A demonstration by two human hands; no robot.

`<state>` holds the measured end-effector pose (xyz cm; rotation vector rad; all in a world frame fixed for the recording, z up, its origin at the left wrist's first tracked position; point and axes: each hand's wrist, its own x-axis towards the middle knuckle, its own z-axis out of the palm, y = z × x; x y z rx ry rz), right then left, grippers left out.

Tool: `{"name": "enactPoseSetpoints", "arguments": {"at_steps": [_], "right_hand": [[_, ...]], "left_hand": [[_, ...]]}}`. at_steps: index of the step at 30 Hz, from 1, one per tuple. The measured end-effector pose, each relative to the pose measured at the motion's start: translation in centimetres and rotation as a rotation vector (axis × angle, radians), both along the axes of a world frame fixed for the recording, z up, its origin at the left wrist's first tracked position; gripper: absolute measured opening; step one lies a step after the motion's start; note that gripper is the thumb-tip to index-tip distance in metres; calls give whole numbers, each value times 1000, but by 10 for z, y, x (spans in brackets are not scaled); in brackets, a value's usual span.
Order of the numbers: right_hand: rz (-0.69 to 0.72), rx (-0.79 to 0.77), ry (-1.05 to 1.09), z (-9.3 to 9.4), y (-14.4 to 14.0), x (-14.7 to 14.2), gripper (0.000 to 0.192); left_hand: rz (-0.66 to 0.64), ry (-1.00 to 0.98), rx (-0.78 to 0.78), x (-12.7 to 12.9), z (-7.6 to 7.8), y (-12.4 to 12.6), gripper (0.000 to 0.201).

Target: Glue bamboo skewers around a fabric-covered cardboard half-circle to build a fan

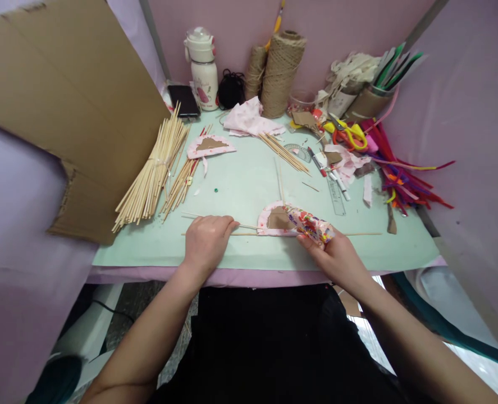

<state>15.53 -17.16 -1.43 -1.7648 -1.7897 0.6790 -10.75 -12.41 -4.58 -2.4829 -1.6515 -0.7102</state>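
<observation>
1. Cardboard sheet (63, 84) leans at the far left, its top and left edges cut off by the frame and its lower flap hanging over the table (240, 185) edge.
2. Beside it lies a tied bundle of bamboo sticks (151, 174), pale and thin, with a smaller loose bunch (183, 179) just to the right.
3. The left hand (206, 241) rests palm down with fingers curled on a long thin skewer (232, 233); whether it pinches the skewer cannot be told, since the fingertips are tucked under.
4. A half-round piece of pink fabric over brown card (276, 219) lies at the table's near edge, on the skewer (its right part is covered).
5. The right hand (337, 258) is closed around a roll of bright floral fabric (311, 224), which overlaps that piece.
6. Behind stand a white bottle (202, 67), twine cones (280, 73), yellow scissors (352, 134) and a clear ruler (336, 196).
7. Pipe cleaners (400, 174), fuzzy and red, sprawl at the right.
</observation>
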Motion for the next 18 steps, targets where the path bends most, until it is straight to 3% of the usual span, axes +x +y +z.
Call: {"name": "enactPoseSetpoints", "arguments": {"at_steps": [6,11,15,18], "right_hand": [[14,31,7,0,1,0,31],[18,25,14,-2,2,-2,31],[30,26,14,-3,3,-1,29],[40,68,5,-3,2,-1,26]], "left_hand": [[-106,96,-22,-6,7,4,22],[-204,10,-55,-3,12,7,12],[-350,-87,-116,3,8,10,10],[-392,-85,-122,5,2,13,13]]}}
